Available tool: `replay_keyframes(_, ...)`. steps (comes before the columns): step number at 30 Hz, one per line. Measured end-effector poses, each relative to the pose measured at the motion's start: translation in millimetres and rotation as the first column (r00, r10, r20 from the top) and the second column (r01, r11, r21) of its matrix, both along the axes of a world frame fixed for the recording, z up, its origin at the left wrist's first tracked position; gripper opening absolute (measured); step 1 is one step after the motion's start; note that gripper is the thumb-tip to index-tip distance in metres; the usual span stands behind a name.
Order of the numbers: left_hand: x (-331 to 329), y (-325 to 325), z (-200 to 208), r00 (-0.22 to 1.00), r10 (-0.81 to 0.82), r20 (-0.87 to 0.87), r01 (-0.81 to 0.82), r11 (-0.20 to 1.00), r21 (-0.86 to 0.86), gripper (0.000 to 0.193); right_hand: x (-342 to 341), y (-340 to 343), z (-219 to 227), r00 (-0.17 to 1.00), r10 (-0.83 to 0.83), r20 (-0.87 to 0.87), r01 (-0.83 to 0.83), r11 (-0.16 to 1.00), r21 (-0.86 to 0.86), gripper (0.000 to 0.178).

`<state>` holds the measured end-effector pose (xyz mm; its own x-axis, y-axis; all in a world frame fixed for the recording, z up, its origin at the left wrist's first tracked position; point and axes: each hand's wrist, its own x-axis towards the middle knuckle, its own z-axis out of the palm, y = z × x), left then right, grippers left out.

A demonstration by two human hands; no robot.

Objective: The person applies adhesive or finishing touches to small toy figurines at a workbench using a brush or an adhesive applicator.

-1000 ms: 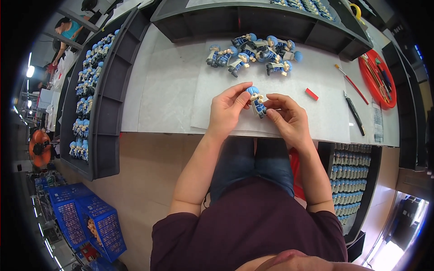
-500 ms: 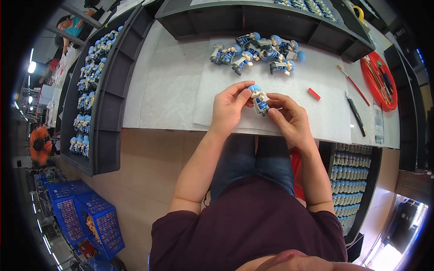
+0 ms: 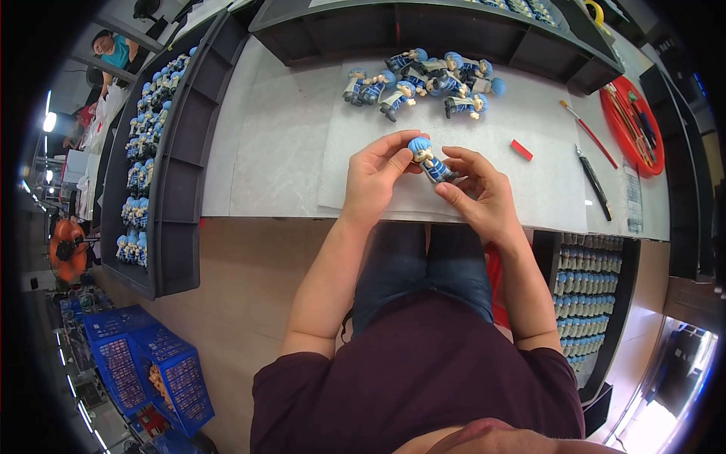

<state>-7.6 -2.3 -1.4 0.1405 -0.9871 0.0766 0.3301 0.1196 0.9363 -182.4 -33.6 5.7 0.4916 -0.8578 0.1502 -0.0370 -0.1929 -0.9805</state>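
Note:
Between both hands, above the near part of the pale sheet (image 3: pixel 302 200), is a small figurine (image 3: pixel 433 166) with light-blue hair and a blue and white outfit. My left hand (image 3: pixel 376 172) pinches it by the head end, thumb and fingers closed. At its dark feet, my right hand (image 3: pixel 484 191) holds the other end between thumb and curled fingers. The figurine is tilted, head to the upper left. Just beyond, a loose pile of like figurines (image 3: pixel 423 79) lies on the sheet, several of them on their sides.
A black crate (image 3: pixel 423 38) spans the back, another crate (image 3: pixel 172 181) of figurines stands left. At right lie a red strip (image 3: pixel 521 150), a red brush (image 3: pixel 590 135), a black pen-like tool (image 3: pixel 594 184) and a red tray (image 3: pixel 658 163) of tools. Figurine rows fill a lower-right crate (image 3: pixel 605 363).
The figurine has been turned in my hands, so its front now faces differently and its feet point more to the right. Both hands have shifted slightly left.

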Motion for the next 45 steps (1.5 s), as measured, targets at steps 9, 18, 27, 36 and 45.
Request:
replay_keyframes(9,-3.9,1.3,0.1,1.000,0.011,0.017,-0.011,1.000,-0.008,0.024,-2.1,-3.3,-11.1,0.988,-0.093,0.124,0.105,0.991,-0.086,0.050)
replay_keyframes(18,-0.5,1.2,-4.3,0.999,-0.022,0.026,0.027,0.981,-0.193,0.031,-1.5,-3.9,-5.7,0.996,-0.057,0.062,0.063,0.993,-0.100,0.051)
replay_keyframes(27,-4.7,3.6,-0.4,1.000,-0.030,0.005,0.031,0.985,-0.171,0.033,-1.9,-4.0,-7.2,0.995,-0.057,0.080,0.063,0.994,-0.084,0.054)
replay_keyframes(36,7.1,6.3,-0.7,0.999,-0.009,0.048,0.017,0.983,-0.185,0.031,10.0,-2.7,-6.5,0.996,-0.055,0.073,0.064,0.991,-0.120,0.049)
replay_keyframes(45,-0.8,-0.9,-18.1,0.983,0.012,0.186,0.022,0.984,-0.179,0.030,-30.8,0.0,-10.1,0.959,-0.214,0.183,0.260,0.923,-0.283,0.032)
